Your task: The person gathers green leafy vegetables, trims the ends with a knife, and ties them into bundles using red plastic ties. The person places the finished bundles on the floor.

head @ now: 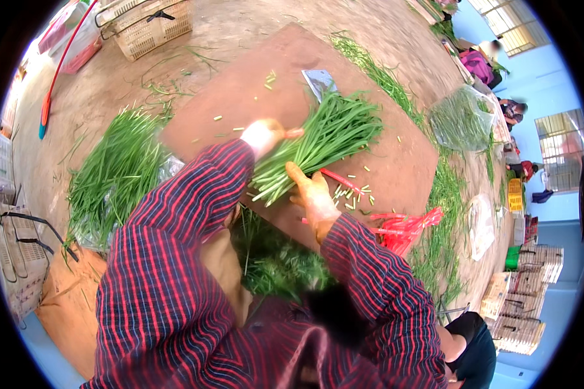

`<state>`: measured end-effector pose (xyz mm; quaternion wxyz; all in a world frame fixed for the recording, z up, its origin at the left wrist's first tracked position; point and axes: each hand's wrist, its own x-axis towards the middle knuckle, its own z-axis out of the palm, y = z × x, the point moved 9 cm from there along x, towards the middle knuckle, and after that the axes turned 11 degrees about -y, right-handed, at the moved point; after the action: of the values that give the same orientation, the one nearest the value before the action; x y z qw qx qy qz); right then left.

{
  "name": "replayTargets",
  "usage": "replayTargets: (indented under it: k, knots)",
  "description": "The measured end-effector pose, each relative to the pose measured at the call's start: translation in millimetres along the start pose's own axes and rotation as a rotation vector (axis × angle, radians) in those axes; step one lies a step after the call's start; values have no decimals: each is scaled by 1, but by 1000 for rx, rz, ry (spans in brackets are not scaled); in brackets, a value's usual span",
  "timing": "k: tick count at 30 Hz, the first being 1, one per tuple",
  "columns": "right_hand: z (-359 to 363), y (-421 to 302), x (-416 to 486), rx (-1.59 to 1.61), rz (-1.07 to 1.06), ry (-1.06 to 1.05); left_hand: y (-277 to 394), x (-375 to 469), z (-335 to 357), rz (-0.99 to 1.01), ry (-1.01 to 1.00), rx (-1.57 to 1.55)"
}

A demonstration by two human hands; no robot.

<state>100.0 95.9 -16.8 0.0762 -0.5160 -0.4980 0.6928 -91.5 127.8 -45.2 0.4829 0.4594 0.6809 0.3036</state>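
A bunch of garlic chives (340, 124) lies across a brown board, its pale cut ends towards me. My left hand (266, 133) grips the bunch from its left side, with a finger or thumb over the leaves; the hand is blurred. In an orange-tinted glove, my right hand (314, 192) holds the stems near the cut ends, its thumb on top and some fingers hidden. A red tie strip (343, 181) sticks out beside the right hand; whether it passes under the bunch is hidden. Beyond the leaves rests a cleaver blade (319, 81), its handle covered.
The board (292, 58) carries cut stem pieces (353, 194) and a bundle of red strips (404, 231). Loose chives (121, 170) are heaped at left. Leaf trimmings (443, 209) litter the floor at right. Plastic crates (151, 29) stand around, and other people sit far right.
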Motion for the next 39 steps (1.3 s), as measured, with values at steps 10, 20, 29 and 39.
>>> replayTargets:
  k: [10,20,29,39]
  knots:
    - [-66,11,-1,-92,29,-132,1,-80,-39,49,407,-51]
    - [-55,-86,-14,-740,-643,105,92,-92,91,489,22,930]
    - [-101,-23,20,-341,-530,-45,79,-89,108,453,8,1018]
    - [-125,-76,13,-120,-576,209,139,-98,114,704,-13,929]
